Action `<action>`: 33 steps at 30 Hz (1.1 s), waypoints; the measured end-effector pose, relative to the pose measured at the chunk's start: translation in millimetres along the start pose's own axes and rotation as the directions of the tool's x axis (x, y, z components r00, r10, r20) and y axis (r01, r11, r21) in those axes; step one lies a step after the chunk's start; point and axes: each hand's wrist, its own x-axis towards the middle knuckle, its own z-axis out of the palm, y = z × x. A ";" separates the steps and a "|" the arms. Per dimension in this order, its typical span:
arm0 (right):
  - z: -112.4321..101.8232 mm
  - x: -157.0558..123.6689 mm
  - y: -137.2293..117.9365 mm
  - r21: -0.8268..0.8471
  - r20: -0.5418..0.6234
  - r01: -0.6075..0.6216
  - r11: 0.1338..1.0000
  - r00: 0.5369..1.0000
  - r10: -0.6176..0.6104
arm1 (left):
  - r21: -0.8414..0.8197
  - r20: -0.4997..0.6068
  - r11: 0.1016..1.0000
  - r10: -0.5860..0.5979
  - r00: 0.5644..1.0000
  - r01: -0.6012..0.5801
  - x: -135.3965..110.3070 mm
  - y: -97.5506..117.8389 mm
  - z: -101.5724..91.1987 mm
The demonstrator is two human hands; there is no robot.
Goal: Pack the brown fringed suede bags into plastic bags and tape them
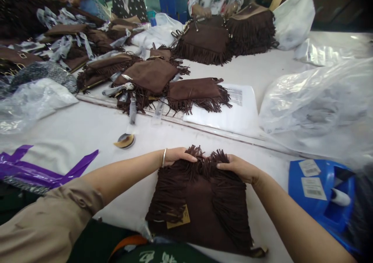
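A dark brown fringed bag [201, 204] lies flat on the white table right in front of me, its fringe spread toward the far edge and down both sides. My left hand [180, 156] grips the fringe at the upper left, thumb on top. At the upper right, my right hand [237, 166] pinches the fringe the same way, a short gap from the left. The undersides of the fingers are hidden beneath the strands. A yellow tag [182, 219] rests on the bag's lower left part.
Brown fringed bags [151, 76] are heaped across the table's far side. A tape roll [125, 141] lies left of my hands. On the right sit a blue plastic holder [311, 193] and clear plastic bags [320, 103]. Co-workers stand opposite; one person's hands [204, 12] handle a bag.
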 end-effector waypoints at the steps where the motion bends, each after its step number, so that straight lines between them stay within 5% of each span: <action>1: 6.6 -5.7 -2.6 -0.063 -0.025 0.038 0.997 0.999 -0.040 | 0.084 -0.009 0.995 0.048 0.999 -0.047 -4.0 1.9 7.3; 4: 31.8 -29.0 -2.2 -0.321 -0.026 0.163 0.933 0.983 -0.181 | 0.475 0.072 0.861 0.170 0.983 -0.184 -24.0 1.9 32.6; 7: 57.2 -49.0 20.4 -0.649 0.042 0.288 0.704 0.938 -0.345 | 0.807 0.213 0.487 0.285 0.935 -0.333 -47.8 -14.6 55.2; 10: 76.1 -60.4 56.9 -0.835 0.098 0.318 0.449 0.889 -0.448 | 0.927 0.273 0.153 0.355 0.894 -0.344 -64.8 -42.0 69.4; 13: 88.2 -73.1 82.6 -0.852 0.089 0.313 0.420 0.877 -0.473 | 0.957 0.270 -0.006 0.390 0.880 -0.291 -72.6 -65.1 77.6; 17: 92.6 -96.3 75.4 -0.680 0.011 0.400 0.615 0.843 -0.537 | 0.970 0.243 -0.096 0.472 0.847 -0.225 -74.0 -80.8 85.9; 21: 83.6 -89.8 32.8 -0.594 -0.277 0.417 0.688 0.697 -0.662 | 0.975 0.220 -0.087 0.550 0.806 -0.206 -71.3 -84.0 92.1; 24: 80.0 -59.5 10.2 -0.670 -0.250 0.293 0.682 0.777 -0.578 | 0.979 0.179 -0.032 0.607 0.775 -0.201 -69.4 -81.7 97.5; 27: 90.1 -32.1 17.6 -0.783 -0.053 0.256 0.567 0.881 -0.470 | 0.974 0.205 -0.043 0.581 0.788 -0.221 -69.8 -85.0 105.9; 31: 109.0 -25.7 55.8 -0.936 0.097 0.252 0.245 0.854 -0.511 | 0.954 0.294 -0.108 0.510 0.808 -0.279 -81.4 -99.9 120.1; 33: 112.7 -29.7 70.1 -0.963 0.094 0.214 0.162 0.834 -0.543 | 0.938 0.319 -0.055 0.523 0.791 -0.342 -96.2 -101.4 122.8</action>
